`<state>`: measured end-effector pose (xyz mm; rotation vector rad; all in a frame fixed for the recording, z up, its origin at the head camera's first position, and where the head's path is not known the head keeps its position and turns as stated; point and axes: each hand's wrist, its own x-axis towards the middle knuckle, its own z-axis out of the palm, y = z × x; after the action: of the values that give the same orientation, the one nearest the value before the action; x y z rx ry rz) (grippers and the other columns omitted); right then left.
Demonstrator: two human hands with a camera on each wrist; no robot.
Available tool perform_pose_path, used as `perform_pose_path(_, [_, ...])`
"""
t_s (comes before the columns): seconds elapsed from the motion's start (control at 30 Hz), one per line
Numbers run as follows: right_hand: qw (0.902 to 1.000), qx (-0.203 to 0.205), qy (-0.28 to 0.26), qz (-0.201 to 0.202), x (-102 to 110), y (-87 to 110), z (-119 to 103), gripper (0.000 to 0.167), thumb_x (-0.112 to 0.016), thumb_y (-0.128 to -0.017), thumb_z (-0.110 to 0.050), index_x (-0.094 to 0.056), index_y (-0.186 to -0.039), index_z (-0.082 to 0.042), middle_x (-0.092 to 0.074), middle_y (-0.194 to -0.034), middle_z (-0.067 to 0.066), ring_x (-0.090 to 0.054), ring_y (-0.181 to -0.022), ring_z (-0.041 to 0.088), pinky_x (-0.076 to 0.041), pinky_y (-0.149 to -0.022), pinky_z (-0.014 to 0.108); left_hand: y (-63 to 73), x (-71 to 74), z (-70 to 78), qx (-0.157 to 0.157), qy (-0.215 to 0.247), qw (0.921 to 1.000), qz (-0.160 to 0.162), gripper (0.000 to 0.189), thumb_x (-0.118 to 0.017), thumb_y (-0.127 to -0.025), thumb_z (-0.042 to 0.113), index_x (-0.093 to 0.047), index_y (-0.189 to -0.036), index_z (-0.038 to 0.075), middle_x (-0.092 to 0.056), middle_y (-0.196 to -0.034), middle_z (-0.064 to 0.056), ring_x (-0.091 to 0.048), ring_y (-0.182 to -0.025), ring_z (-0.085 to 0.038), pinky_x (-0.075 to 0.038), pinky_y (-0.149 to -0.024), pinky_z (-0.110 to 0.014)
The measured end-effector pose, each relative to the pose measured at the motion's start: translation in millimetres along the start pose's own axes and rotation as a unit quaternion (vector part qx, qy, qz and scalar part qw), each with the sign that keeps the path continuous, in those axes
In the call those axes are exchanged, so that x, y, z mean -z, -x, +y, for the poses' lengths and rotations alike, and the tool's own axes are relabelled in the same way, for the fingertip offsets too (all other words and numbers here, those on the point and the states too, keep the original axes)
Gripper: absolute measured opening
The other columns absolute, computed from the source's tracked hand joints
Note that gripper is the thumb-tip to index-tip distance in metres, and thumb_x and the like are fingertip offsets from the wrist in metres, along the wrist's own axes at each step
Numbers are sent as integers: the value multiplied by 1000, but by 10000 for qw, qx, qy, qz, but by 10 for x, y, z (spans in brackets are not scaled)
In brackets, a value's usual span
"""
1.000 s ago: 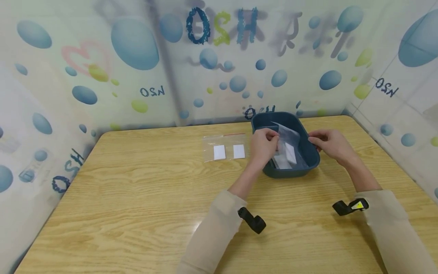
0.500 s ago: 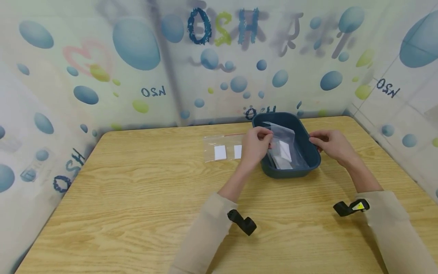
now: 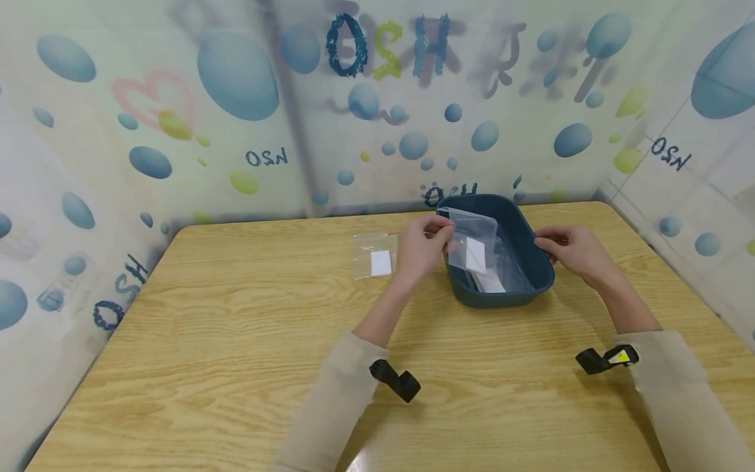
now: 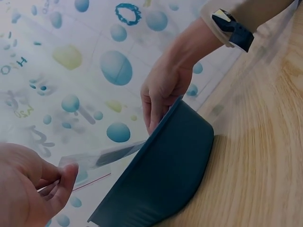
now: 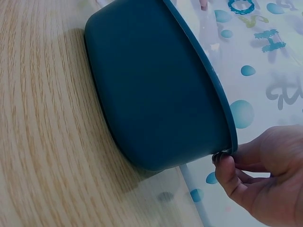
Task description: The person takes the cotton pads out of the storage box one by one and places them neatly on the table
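Observation:
My left hand (image 3: 420,248) pinches the edge of a clear zip bag (image 3: 480,229) with a white square in it. The bag stretches over the left side of a dark blue plastic bin (image 3: 495,300). At the bin's right rim, my right hand (image 3: 575,250) grips the edge between thumb and fingers; the right wrist view shows this hand (image 5: 267,177) pinching the rim's corner. Another clear bag with white contents (image 3: 489,282) lies inside the bin. In the left wrist view, the bag (image 4: 83,161) spans from the left hand (image 4: 31,182) to the rim.
To the left of the bin, a clear zip bag (image 3: 361,254) with a white square (image 3: 381,263) lies flat on the wooden table (image 3: 236,328). My left hand covers the area just right of it. A printed curtain (image 3: 366,170) hangs behind the table's back edge.
My left hand has moved left, drawing the zip bag from the bin's middle towards its left rim. It now hides the second white square on the table. The right hand stays on the rim.

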<state>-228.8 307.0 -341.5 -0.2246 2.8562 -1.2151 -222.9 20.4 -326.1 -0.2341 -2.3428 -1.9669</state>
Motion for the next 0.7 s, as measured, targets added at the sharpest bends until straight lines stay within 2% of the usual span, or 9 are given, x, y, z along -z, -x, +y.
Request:
perform_pose_path(0.17, [10000,16,5,-11,0,8,-1,40,-50,-108,-19,-56,-130,14,-64,-100,19,-56,-74,10,-52,-64,27,-5,118,2,-109,-15,9999,48,11,-67,-98,9,-73,-102,1,-68,-92,-8,-67,-73,-17,-60,-77,-40])
perform_pose_path(0.2, [10000,23,-4,-12,0,7,3,40,-50,-108,-19,-56,-130,14,-64,-100,19,-56,-74,10,-52,-64,27,-6,143,-1,-158,-16,9999,52,11,-67,-98,9,-73,-103,1,-68,-92,-9,-69,-75,-20,-60,-76,-38])
perform_pose_path(0.33, [10000,87,-37,7,4,6,21,39,-50,-108,-18,-56,-130,14,-63,-101,20,-56,-73,9,-52,-64,26,-25,237,-31,-296,-56,9995,112,13,-68,-97,8,-73,-105,-1,-69,-93,-11,-69,-79,-23,-59,-72,-30])
perform_pose_path(0.7, [9999,127,16,74,2,12,17,38,-52,-107,-18,-58,-128,13,-65,-98,17,-56,-73,11,-52,-64,27,-53,442,-96,-137,-162,9995,241,15,-67,-98,7,-72,-106,-4,-69,-91,-12,-66,-75,-16,-59,-71,-26])
